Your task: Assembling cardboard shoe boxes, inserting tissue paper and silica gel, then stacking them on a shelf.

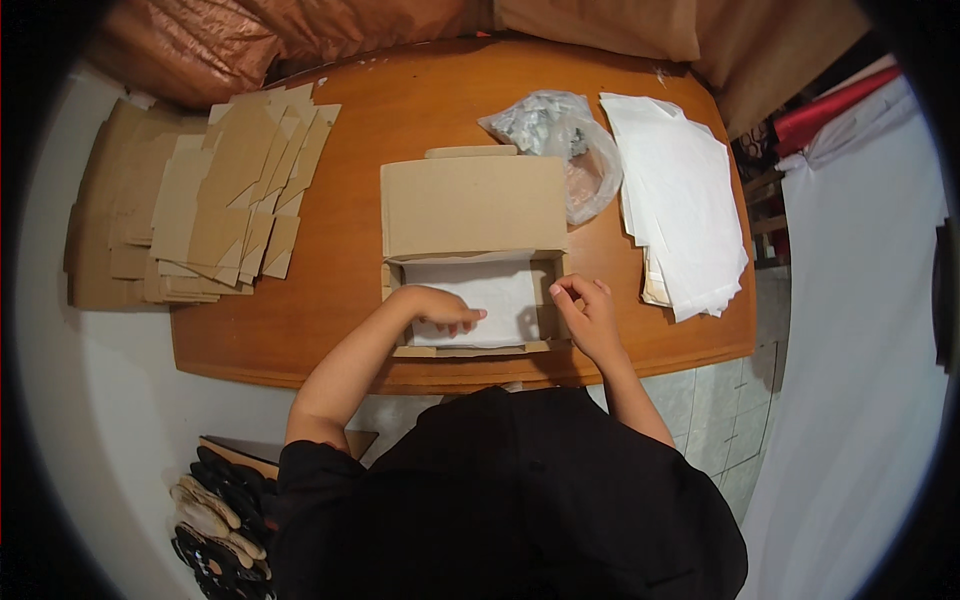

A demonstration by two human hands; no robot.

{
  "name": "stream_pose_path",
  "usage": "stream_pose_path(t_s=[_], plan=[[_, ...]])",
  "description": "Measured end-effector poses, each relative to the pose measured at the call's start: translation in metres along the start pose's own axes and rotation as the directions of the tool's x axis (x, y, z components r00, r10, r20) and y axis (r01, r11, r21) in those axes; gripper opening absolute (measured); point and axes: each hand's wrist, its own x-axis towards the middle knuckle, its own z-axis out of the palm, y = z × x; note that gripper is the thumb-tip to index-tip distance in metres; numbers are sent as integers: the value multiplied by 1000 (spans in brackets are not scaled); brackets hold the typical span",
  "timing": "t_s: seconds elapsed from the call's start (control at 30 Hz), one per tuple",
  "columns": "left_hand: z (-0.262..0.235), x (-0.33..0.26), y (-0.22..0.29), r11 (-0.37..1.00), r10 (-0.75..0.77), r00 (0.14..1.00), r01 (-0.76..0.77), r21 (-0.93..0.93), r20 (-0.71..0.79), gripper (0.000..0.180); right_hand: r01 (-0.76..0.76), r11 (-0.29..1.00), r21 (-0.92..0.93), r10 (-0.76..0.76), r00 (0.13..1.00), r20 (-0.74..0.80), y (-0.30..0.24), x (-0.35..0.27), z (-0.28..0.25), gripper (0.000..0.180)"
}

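Observation:
An open cardboard box sits on the wooden table in front of me, its lid folded back. White paper lines the inside. My left hand lies flat on that paper, pressing it into the box. My right hand is at the box's right wall, fingers curled and pinching the wall's edge or the paper's edge there; which one I cannot tell.
A stack of white paper sheets lies at the right. A clear plastic bag with small items rests behind the box. Flat cardboard blanks are piled at the left. Dark and light pieces lie on the floor.

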Motion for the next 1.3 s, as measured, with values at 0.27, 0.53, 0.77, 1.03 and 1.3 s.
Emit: stream_pose_path(t_s=[0.27,0.53,0.77,1.03,1.3], plan=[[23,-22,-1,997,49,983,-38,68,-176,64,209,966,151,-196,976,-96,-9,53,10,17],[41,-79,69,932,348,26,97,349,-937,33,166,872,-461,-351,868,-351,70,163,-6,12],[47,-67,50,926,307,165,175,334,-937,33,39,641,-767,-104,994,-37,102,216,17,26],[60,-52,36,949,265,528,5,315,-807,29,124,513,-849,-294,955,-38,108,205,23,19],[64,-71,32,960,253,711,-98,264,-657,48,75,560,-825,-338,930,-145,76,174,-2,17]])
